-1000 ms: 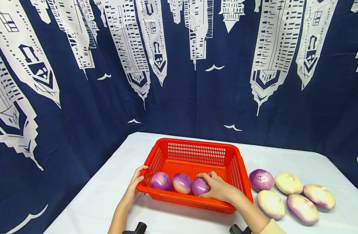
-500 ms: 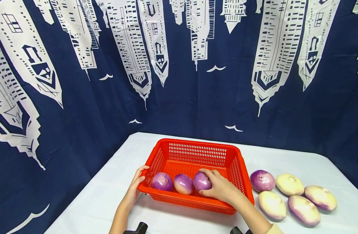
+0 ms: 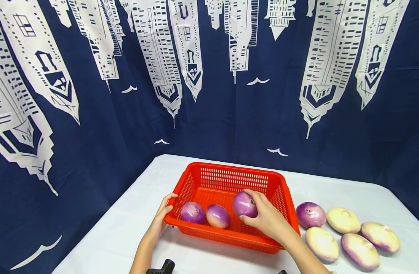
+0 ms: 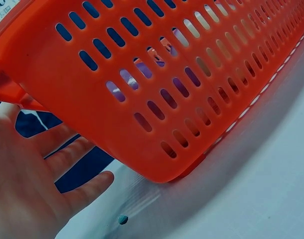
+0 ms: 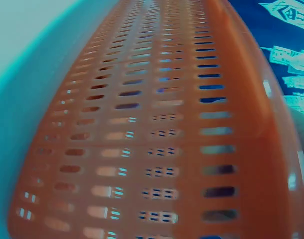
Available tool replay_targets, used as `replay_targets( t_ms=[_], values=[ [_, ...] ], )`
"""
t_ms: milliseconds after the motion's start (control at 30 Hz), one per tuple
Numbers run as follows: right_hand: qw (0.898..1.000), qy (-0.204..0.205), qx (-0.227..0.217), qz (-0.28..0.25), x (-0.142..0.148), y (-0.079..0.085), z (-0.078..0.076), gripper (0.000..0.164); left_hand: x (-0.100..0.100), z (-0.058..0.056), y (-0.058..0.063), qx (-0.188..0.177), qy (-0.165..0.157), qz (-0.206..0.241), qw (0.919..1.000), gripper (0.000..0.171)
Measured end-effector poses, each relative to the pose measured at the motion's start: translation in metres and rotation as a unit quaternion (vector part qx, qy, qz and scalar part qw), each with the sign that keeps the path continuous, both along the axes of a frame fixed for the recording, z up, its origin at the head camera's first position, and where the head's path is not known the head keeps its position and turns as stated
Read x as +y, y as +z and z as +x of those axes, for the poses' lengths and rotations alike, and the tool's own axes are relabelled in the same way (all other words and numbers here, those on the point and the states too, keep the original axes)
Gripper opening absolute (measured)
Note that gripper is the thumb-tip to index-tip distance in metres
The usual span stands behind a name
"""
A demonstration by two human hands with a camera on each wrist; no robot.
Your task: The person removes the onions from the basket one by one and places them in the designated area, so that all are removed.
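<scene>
A red plastic basket (image 3: 230,238) with slotted walls stands on the white table. At its left front corner my left hand (image 3: 159,219) holds the rim, and in the left wrist view this hand (image 4: 27,179) has several fingers spread outside the wall. My right hand (image 3: 269,219) grips a glossy purple round vegetable (image 3: 244,204) above the basket floor, thumb below and fingers over its top. Two similar purple vegetables, one at the left (image 3: 192,212) and one beside it (image 3: 217,215), lie along the near wall. Only the basket's slotted wall (image 5: 187,149) is clear in the right wrist view.
To the right of the basket lie several round vegetables: a purple one (image 3: 311,214) and cream ones tinged purple, such as this cream vegetable (image 3: 360,251). A navy cloth (image 3: 209,125) with white building prints hangs behind the table (image 3: 336,182).
My right hand has lifted the purple vegetable from beside the other two, up and a little to the right. My left hand stays at the basket's rim. The head view has shifted slightly.
</scene>
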State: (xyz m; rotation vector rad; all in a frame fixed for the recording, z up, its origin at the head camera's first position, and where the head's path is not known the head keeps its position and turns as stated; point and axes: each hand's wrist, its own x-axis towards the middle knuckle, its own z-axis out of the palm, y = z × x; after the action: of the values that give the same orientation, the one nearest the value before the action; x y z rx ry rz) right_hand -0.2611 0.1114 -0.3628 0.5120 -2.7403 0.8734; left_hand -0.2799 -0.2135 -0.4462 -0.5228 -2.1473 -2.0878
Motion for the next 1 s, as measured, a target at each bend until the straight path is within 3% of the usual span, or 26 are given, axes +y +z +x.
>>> replay_targets(
  t_ms=[533,1000],
  values=[
    [0.996,-0.002,0.085,-0.038,0.028,0.025,0.016,0.065,0.007,0.003,0.014,-0.046,0.031,0.020,0.9983,0.044],
    [0.985,-0.062,0.145,-0.073,0.051,0.025,0.030,0.071,0.004,0.003,0.006,-0.019,0.015,0.004,0.9997,0.043]
  ],
)
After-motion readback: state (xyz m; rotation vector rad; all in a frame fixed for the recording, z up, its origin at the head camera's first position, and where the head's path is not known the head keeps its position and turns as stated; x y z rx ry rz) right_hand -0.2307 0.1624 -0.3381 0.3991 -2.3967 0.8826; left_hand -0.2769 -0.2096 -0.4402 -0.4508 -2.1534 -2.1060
